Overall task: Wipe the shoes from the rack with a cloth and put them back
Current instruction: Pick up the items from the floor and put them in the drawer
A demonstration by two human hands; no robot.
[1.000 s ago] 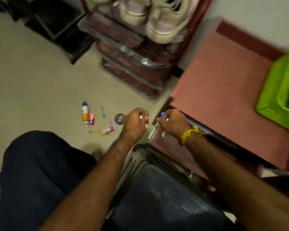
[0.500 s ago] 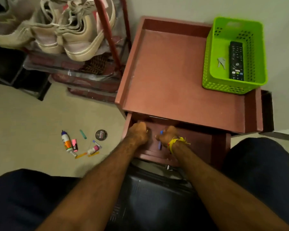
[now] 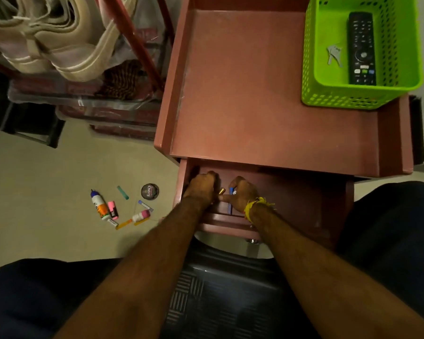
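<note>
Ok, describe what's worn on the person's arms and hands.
Both forearms are bare, with no sleeves in view and no gloves. The right hand has a yellow thread band tied round the wrist, with loose frayed ends sticking out. The left hand and its wrist carry nothing: no band, watch or ring shows.

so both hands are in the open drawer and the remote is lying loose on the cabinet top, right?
Not quite. Both hands, left and right, are in the open drawer, but the head view shows the remote lying inside the green basket, which stands on the cabinet top.
</note>
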